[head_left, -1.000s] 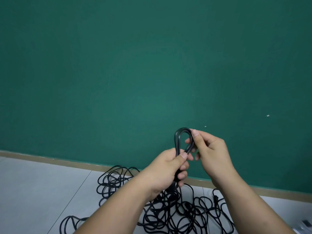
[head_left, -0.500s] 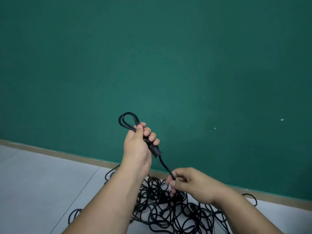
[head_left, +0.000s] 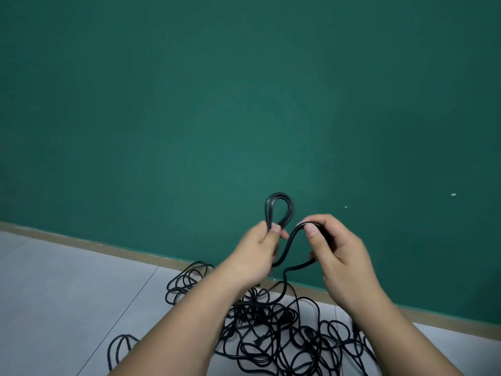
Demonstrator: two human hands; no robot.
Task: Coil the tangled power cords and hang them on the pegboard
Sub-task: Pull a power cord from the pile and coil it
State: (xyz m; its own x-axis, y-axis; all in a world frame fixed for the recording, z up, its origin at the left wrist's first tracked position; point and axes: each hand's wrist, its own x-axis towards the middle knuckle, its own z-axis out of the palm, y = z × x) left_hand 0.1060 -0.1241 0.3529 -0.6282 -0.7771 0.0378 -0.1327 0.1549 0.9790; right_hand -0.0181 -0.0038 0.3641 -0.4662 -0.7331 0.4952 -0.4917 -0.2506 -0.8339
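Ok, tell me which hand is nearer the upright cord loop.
Left. The left hand grips the upright cord loop at its base; the right hand sits lower right of it, pinching a separate bend of cord.

Black cord (head_left: 279, 210): smooth, rubbery-looking jacket, faint sheen along the loop's top.
Tangled pile of cords (head_left: 260, 313): same black jacket, duller.
Green wall (head_left: 244, 104): matt, slightly mottled, a few pale chips.
Grey floor (head_left: 67, 289): smooth tiles, low sheen, thin dark joints.
Tan skirting strip (head_left: 108, 248): matt.
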